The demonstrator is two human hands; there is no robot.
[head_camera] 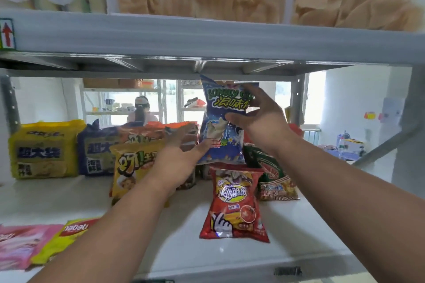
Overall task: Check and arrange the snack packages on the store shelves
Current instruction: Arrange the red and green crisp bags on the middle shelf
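Observation:
A blue snack bag [222, 131] with green lettering stands upright near the back middle of the white shelf [299, 232]. My right hand [257, 117] grips its upper right side, thumb across the front. My left hand [181, 156] reaches toward the bag's lower left corner with spread fingers, its fingertips at the bag's edge. A red snack bag [234, 204] leans in front of the blue one. A yellow-orange bag [133, 165] stands just left of my left forearm.
Yellow [43, 149] and dark blue [96, 151] large packs stand at the back left. A green and red prawn snack bag [273, 174] sits right. Pink [20, 243] and yellow wafer packs [69, 234] lie front left. The upper shelf beam [207, 39] hangs close above. A person [141, 110] is behind.

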